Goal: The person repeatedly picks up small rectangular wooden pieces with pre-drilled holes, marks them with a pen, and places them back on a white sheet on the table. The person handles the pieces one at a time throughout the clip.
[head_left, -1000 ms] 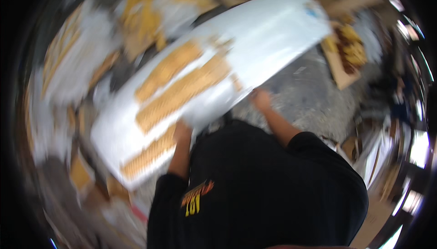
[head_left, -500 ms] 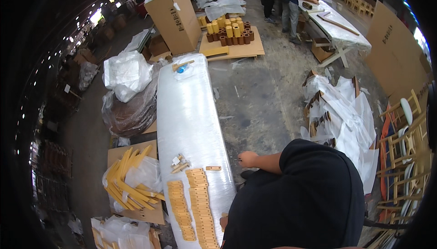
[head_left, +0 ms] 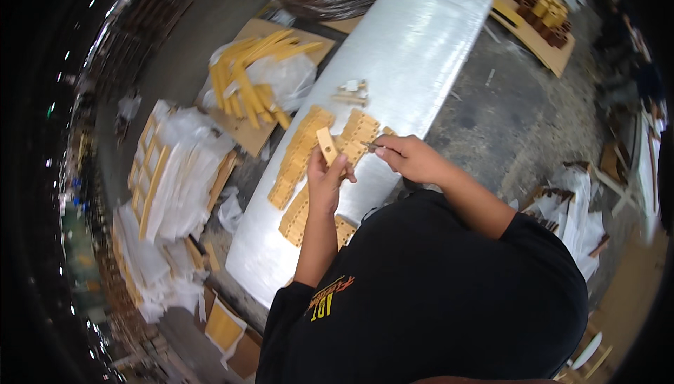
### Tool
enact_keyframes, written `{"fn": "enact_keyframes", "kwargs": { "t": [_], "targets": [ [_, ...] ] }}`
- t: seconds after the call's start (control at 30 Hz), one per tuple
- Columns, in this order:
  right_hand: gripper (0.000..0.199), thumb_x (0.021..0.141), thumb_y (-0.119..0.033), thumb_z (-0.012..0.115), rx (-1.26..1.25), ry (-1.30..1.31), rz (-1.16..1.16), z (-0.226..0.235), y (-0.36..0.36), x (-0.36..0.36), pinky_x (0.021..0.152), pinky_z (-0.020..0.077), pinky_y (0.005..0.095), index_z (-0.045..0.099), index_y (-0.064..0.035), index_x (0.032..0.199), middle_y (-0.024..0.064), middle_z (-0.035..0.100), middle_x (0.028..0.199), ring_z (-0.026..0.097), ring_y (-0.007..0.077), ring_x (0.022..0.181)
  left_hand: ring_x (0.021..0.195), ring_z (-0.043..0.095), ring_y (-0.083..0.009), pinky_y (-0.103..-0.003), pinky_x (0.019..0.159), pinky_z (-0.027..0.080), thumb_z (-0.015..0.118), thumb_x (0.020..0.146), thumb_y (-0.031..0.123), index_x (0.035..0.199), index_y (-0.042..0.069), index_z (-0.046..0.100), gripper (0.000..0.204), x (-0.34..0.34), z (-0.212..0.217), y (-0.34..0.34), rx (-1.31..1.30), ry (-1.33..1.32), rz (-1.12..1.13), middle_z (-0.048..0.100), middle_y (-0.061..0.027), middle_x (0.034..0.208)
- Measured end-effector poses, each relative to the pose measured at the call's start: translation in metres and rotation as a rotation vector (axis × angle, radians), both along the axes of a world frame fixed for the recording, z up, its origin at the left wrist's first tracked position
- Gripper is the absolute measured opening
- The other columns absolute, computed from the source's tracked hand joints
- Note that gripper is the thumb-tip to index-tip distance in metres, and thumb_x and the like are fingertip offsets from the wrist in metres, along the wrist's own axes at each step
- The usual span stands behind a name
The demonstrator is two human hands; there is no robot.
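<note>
Upright between the fingers of my left hand (head_left: 327,182) is a small pale wooden block (head_left: 326,144) with a dark hole in it. My right hand (head_left: 415,160) pinches a thin, dark, pointed tool (head_left: 371,147), its tip toward the block but apart from it. I cannot make out the tool's exact kind. Below both hands, similar wooden blocks lie in rows, one row (head_left: 300,158) to the left and another (head_left: 361,126) partly behind my left hand. They rest on a long table (head_left: 414,40) covered in shiny white wrap.
Several short wooden pieces (head_left: 351,96) lie beyond the rows. Yellow wooden strips (head_left: 246,78) are heaped on cardboard left of the table. Nearer on that side stand wrapped wooden frames (head_left: 179,180). Brown and yellow blocks (head_left: 547,12) stand on a board at the far right.
The view has swung toward the left. My left hand has come up over the table with a wooden block, and my right hand has moved in opposite it.
</note>
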State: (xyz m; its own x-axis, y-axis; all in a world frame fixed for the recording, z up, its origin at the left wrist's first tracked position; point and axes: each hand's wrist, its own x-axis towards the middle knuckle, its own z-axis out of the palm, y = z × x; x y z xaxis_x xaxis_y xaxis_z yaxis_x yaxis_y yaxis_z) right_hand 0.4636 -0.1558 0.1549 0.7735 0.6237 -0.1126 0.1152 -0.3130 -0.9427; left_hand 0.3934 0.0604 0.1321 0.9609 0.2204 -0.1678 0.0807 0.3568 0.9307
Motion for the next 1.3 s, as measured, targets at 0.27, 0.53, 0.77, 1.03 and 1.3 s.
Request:
{"fn": "enact_keyframes", "kwargs": {
  "t": [0.27, 0.53, 0.77, 1.03, 1.3],
  "targets": [
    [0.021, 0.101, -0.022, 0.058, -0.065, -0.19, 0.206, 0.032, 0.023, 0.01, 0.075, 0.0511, 0.049, 0.066, -0.0048, 0.109, 0.0226, 0.069, 0.087, 0.066, 0.0435, 0.084, 0.07, 0.06, -0.0094, -0.023, 0.052, 0.048, 0.071, 0.092, 0.003, 0.126, 0.0, 0.058, 0.036, -0.003, 0.022, -0.01, 0.291, 0.083, 0.013, 0.063, -0.0029, 0.088],
    [0.023, 0.102, -0.022, 0.054, -0.035, -0.171, 0.189, 0.015, 0.037, 0.012, 0.076, 0.05, 0.0513, 0.065, -0.0018, 0.102, 0.024, 0.068, 0.086, 0.065, 0.0457, 0.085, 0.078, 0.062, -0.0094, -0.025, 0.069, 0.05, 0.074, 0.09, 0.006, 0.128, -0.001, 0.061, 0.04, -0.008, 0.026, -0.012, 0.75, 0.065, 0.083, 0.069, -0.005, 0.097],
    [0.02, 0.101, -0.02, 0.056, -0.078, -0.306, 0.182, 0.012, 0.045, 0.019, 0.069, 0.05, 0.0457, 0.066, -0.0025, 0.103, 0.0203, 0.067, 0.08, 0.065, 0.0383, 0.075, 0.104, 0.067, -0.0201, -0.032, 0.091, 0.052, 0.074, 0.09, 0.009, 0.142, -0.001, 0.054, 0.057, -0.005, 0.037, -0.008, 1.078, -0.039, 0.014, 0.069, -0.0149, 0.118],
    [0.018, 0.101, -0.017, 0.061, 0.528, 0.161, 0.256, 0.045, 0.025, 0.041, 0.054, 0.0403, 0.0229, 0.069, -0.0014, 0.103, 0.0027, 0.069, 0.077, 0.051, 0.0059, 0.06, 0.105, 0.066, -0.0155, -0.029, 0.086, 0.054, 0.076, 0.088, 0.004, 0.139, 0.005, 0.059, 0.054, -0.01, 0.1, -0.003, 0.325, -0.224, -0.007, 0.067, -0.0104, 0.121],
    [0.022, 0.101, -0.011, 0.062, 0.613, 0.151, 0.379, 0.067, 0.015, 0.045, 0.069, 0.047, 0.0252, 0.067, 0.0037, 0.116, 0.0075, 0.069, 0.087, 0.063, 0.0113, 0.08, 0.106, 0.066, -0.0178, -0.029, 0.089, 0.053, 0.077, 0.088, 0.003, 0.126, -0.004, 0.063, 0.041, -0.014, 0.119, 0.007, 0.726, -0.326, -0.082, 0.065, -0.0108, 0.117]
  ]
}}
